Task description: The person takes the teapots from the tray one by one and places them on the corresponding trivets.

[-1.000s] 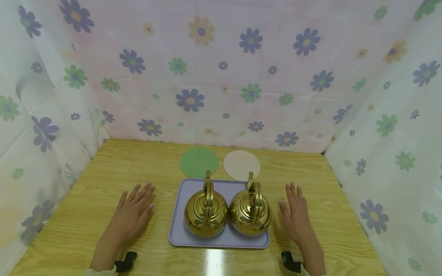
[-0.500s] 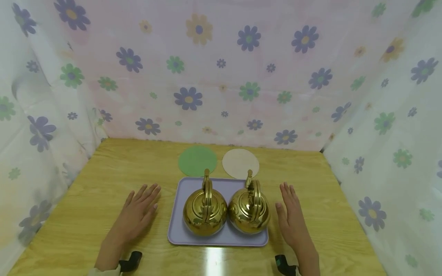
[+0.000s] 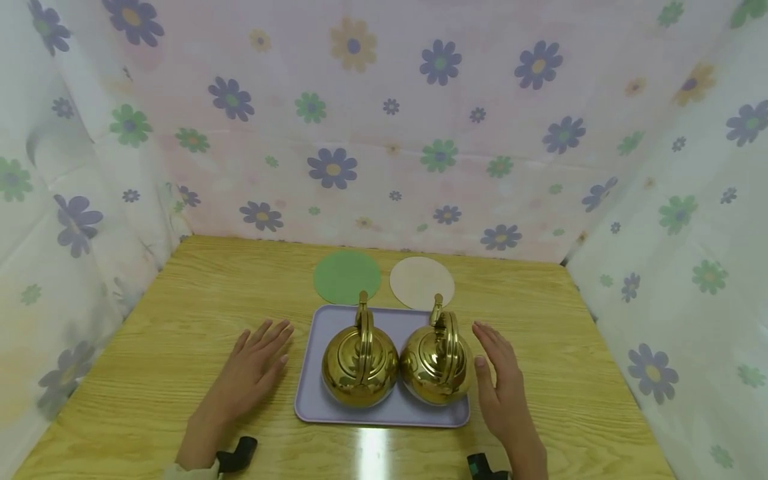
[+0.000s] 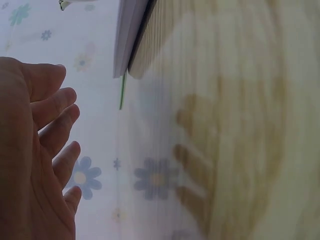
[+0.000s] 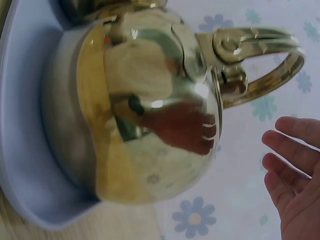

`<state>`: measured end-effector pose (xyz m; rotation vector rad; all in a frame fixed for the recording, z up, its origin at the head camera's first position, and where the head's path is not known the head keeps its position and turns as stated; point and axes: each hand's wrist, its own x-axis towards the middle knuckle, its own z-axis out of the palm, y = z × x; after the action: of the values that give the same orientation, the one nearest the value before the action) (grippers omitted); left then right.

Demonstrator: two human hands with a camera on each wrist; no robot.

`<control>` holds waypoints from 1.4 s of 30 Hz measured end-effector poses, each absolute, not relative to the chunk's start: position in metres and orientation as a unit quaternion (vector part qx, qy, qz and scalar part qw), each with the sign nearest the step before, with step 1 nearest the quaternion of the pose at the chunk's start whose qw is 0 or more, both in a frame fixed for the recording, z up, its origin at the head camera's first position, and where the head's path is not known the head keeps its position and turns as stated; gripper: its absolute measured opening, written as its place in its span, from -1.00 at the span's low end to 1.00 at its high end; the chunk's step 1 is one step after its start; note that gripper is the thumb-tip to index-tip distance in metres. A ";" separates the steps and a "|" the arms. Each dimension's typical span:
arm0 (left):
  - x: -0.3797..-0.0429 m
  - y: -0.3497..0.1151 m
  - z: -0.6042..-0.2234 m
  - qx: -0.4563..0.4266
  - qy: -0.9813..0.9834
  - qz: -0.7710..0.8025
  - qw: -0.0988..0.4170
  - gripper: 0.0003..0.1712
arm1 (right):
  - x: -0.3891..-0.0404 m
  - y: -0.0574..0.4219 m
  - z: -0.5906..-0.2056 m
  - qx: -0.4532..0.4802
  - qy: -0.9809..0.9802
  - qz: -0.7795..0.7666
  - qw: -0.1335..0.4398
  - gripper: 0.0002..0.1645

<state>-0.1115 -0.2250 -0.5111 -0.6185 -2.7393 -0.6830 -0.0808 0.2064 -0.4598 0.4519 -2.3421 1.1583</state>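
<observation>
Two shiny gold kettles stand side by side on a lilac tray (image 3: 384, 418), spouts toward the back. The left kettle (image 3: 342, 373) and the right kettle (image 3: 420, 377) have arched handles over their lids. Left of the tray, my left hand (image 3: 252, 367) hovers with fingers loosely extended, holding nothing; its shadow falls on the wood in the left wrist view. My right hand (image 3: 503, 387) is raised just beside the right kettle, its fingers relaxed and apart from the kettle's round gold body (image 5: 160, 110) in the right wrist view.
Behind the tray lie a green round mat (image 3: 345, 277) and a beige round mat (image 3: 422, 281). The wooden table (image 3: 240, 267) is enclosed at the back and sides by a flowered curtain (image 3: 390, 133). Black wrist devices show at both wrists.
Both hands have moved inward toward the tray, the right one now close beside the right kettle. The kettles, tray and mats have stayed in place.
</observation>
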 end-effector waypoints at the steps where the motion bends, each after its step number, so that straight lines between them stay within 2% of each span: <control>1: -0.112 -0.224 -0.511 -0.214 -0.940 -0.236 0.123 -0.43 | -0.081 0.204 -0.458 0.171 -0.851 0.428 0.250 -0.40; 20: -0.116 -0.203 -0.516 -0.233 -0.932 -0.255 0.109 -0.42 | -0.078 0.179 -0.446 0.168 -0.812 0.502 0.246 -0.51; 27: -0.118 -0.198 -0.520 -0.234 -0.931 -0.263 0.097 -0.42 | -0.079 0.177 -0.440 0.128 -0.767 0.604 0.176 -0.62; 34: -0.121 -0.197 -0.528 -0.233 -0.928 -0.276 0.088 -0.43 | -0.078 0.176 -0.430 0.047 -0.771 0.628 0.093 -0.56; 42: -0.124 -0.196 -0.533 -0.226 -0.928 -0.288 0.067 -0.42 | -0.084 0.175 -0.431 0.087 -0.700 0.708 0.036 -0.51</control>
<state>-0.1236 -0.1964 -0.5335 -0.6823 -2.7969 -0.8690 -0.0838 0.1754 -0.4310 0.2663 -2.1508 2.1746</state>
